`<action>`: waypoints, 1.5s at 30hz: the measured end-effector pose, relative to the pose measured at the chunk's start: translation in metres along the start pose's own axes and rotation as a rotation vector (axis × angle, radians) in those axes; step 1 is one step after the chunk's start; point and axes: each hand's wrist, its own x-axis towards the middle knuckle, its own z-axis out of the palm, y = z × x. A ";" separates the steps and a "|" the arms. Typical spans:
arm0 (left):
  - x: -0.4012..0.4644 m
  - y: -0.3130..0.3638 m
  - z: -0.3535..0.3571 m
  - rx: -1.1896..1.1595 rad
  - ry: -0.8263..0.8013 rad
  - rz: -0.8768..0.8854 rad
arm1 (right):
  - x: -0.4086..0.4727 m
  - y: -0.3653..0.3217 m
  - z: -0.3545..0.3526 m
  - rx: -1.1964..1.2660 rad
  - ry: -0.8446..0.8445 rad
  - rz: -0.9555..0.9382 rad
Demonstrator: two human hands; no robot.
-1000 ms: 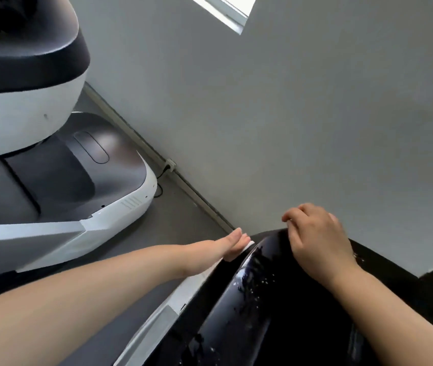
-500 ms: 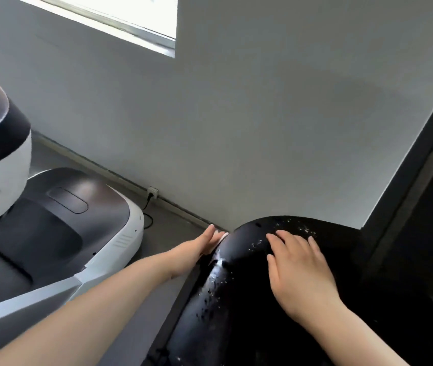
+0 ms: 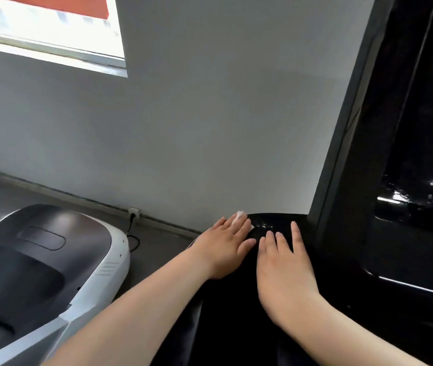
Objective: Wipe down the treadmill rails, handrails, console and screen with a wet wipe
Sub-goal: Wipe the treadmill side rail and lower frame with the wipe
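**Both palms flat on the glossy console top, wipe under the left one**

The left hand (image 3: pixel 226 244) lies flat on the curved black console housing (image 3: pixel 236 326), fingers straight and close together, pressing the wet wipe (image 3: pixel 239 217) against the surface; only a white corner of the wipe shows past the fingertips, at the far edge of the housing near the wall (image 3: pixel 210 128). Pressing with the whole palm, I judge, spreads the wipe and keeps it from bunching on the slick plastic. The right hand (image 3: pixel 284 265) rests beside it, also flat, fingers straight and slightly spread, holding nothing; it probably steadies the person leaning over the machine. Small bright droplets (image 3: pixel 264 225) glint just ahead of the right fingertips, suggesting this patch is already damp. The dark screen (image 3: pixel 421 154) rises to the right, apparently the next area to clean. A neighbouring white-and-black treadmill (image 3: pixel 51 260) stands to the left.
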 end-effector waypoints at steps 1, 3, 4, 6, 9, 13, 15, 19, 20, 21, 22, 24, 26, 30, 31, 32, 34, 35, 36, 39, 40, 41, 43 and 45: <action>-0.002 -0.002 0.000 0.063 0.004 0.014 | -0.004 0.004 0.002 -0.042 0.009 -0.062; 0.001 -0.001 -0.004 0.134 0.003 0.037 | -0.014 0.014 -0.001 -0.100 0.015 -0.133; 0.007 0.005 -0.007 0.141 -0.001 0.052 | -0.019 0.019 0.003 -0.118 -0.005 -0.168; 0.024 0.021 -0.010 0.147 -0.008 0.100 | -0.029 0.027 0.001 -0.119 -0.034 -0.232; 0.042 0.048 -0.010 0.147 0.019 0.213 | -0.041 0.036 0.016 -0.092 0.110 -0.248; 0.031 0.036 -0.006 0.223 0.040 0.283 | -0.042 0.042 0.032 0.122 0.243 -0.186; 0.021 0.020 -0.006 0.259 0.010 0.277 | -0.043 0.043 0.034 0.120 0.262 -0.191; 0.029 0.023 -0.009 0.329 0.012 0.282 | -0.045 0.047 0.034 0.084 0.301 -0.193; 0.036 0.029 -0.009 0.317 0.025 0.293 | -0.045 0.048 0.035 0.069 0.319 -0.194; 0.043 0.035 -0.010 0.299 0.039 0.305 | -0.044 0.049 0.035 0.053 0.328 -0.200; 0.049 0.040 -0.009 0.279 0.054 0.320 | -0.045 0.049 0.035 0.049 0.341 -0.202; 0.053 0.042 -0.009 0.259 0.077 0.346 | -0.044 0.050 0.037 0.040 0.357 -0.212; 0.044 0.034 -0.009 0.276 0.069 0.367 | -0.044 0.051 0.040 0.024 0.369 -0.216; 0.016 0.011 -0.010 0.269 0.005 0.313 | -0.046 0.052 0.046 -0.024 0.433 -0.241; 0.014 0.010 -0.011 0.267 0.003 0.292 | -0.047 0.053 0.047 -0.024 0.442 -0.249; 0.017 0.013 -0.012 0.266 0.005 0.277 | -0.048 0.054 0.048 -0.025 0.450 -0.261; 0.028 0.027 -0.013 0.253 0.017 0.256 | -0.050 0.056 0.049 -0.031 0.455 -0.278; 0.034 0.036 -0.012 0.240 0.027 0.252 | -0.051 0.058 0.049 -0.034 0.459 -0.285; 0.039 0.045 -0.011 0.230 0.040 0.265 | -0.051 0.059 0.050 -0.035 0.464 -0.292; 0.043 0.053 -0.006 0.271 0.055 0.327 | -0.050 0.062 0.052 -0.053 0.469 -0.329; 0.039 0.048 -0.006 0.306 0.054 0.334 | -0.050 0.064 0.052 -0.070 0.477 -0.346; 0.032 0.041 -0.008 0.339 0.043 0.330 | -0.050 0.066 0.052 -0.090 0.488 -0.363; 0.018 0.023 -0.013 0.378 0.005 0.281 | -0.051 0.070 0.052 -0.123 0.497 -0.390; 0.013 0.011 -0.018 0.384 -0.039 0.213 | -0.051 0.072 0.051 -0.144 0.503 -0.406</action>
